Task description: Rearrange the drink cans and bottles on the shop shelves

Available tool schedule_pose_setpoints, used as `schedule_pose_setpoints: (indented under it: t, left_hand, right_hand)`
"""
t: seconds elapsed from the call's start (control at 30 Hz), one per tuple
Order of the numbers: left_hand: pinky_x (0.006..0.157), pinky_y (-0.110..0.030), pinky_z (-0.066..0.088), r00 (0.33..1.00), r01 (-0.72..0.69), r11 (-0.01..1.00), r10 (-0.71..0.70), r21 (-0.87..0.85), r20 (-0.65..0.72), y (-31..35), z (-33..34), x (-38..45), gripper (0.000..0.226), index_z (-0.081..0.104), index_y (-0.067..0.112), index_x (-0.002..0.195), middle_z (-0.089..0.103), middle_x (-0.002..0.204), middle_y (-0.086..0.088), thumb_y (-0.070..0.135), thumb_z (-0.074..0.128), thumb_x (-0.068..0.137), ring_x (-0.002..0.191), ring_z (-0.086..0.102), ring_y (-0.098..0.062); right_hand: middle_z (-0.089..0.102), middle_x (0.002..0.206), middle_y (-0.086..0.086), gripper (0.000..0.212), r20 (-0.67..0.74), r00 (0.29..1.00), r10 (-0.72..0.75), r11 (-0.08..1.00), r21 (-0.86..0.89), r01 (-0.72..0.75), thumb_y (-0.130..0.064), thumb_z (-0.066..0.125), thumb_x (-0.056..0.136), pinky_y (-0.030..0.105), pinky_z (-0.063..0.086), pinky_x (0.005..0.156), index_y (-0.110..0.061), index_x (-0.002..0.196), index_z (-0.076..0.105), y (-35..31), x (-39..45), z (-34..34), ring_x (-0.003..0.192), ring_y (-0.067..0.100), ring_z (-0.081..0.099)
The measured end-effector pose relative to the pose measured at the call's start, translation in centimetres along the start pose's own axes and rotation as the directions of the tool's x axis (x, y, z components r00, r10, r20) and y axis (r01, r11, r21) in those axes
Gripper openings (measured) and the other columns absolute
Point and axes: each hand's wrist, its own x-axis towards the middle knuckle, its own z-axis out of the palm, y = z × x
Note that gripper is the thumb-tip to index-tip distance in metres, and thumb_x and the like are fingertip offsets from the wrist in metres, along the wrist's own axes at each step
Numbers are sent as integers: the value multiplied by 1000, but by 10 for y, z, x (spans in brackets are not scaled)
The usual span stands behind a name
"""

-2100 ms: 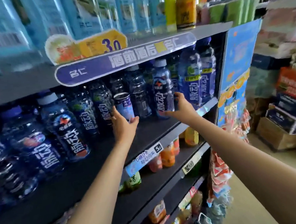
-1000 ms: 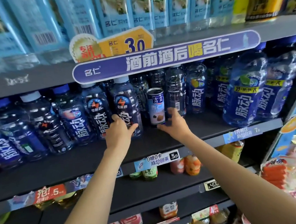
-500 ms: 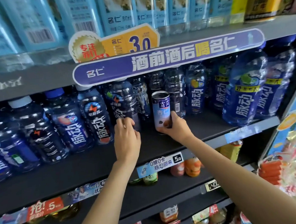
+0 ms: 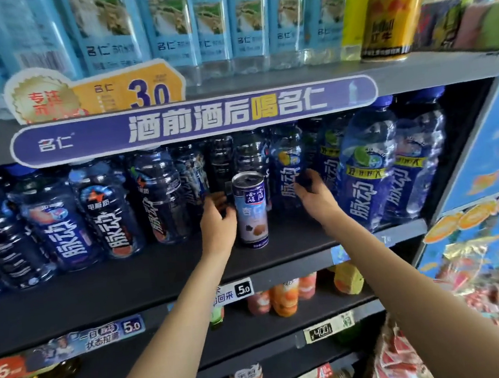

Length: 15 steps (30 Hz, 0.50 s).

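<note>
A slim blue-and-white drink can (image 4: 250, 210) stands upright on the dark middle shelf (image 4: 147, 279), in front of a row of blue bottles. My left hand (image 4: 218, 223) is just left of the can, thumb near its side. Its blurred fingers reach toward a dark bottle (image 4: 219, 167) behind and hold nothing. My right hand (image 4: 313, 194) is right of the can, apart from it. Its fingers are loosely curved at the edge of a blue bottle (image 4: 287, 169) and do not grip it.
Larger blue bottles (image 4: 366, 173) fill the shelf's right end beside a blue side panel (image 4: 484, 145). More blue bottles (image 4: 106, 216) line the left. A purple sign (image 4: 192, 121) hangs above. Pale water bottles (image 4: 249, 22) and a gold can (image 4: 390, 17) stand on the top shelf; small bottles (image 4: 284, 297) below.
My right hand let go of the can and moved right to the blue bottle. My left hand left the bottle it was on and shifted right, next to the can.
</note>
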Motion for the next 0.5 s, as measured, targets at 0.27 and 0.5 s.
schedule_pose_setpoints:
  t: [0.27,0.5]
  left_hand:
    - [74,-4,38,985,-45,997,54,-58,162,0,10,-35,41,40,17,129,55,114,13,19,57,92,95,53,9]
    - [73,-7,28,995,-98,985,92,144,49,12,23,-46,62,39,8,131,48,115,6,17,73,79,104,42,-6]
  right_hand:
    - [33,149,10,63,131,987,-97,992,-69,107,-10,50,95,33,32,106,-13,148,17,27,-4,-2,135,27,35]
    - [38,136,11,49,145,863,-484,843,-189,504,-2,48,93,43,47,89,-9,138,32,15,-39,-52,114,26,50]
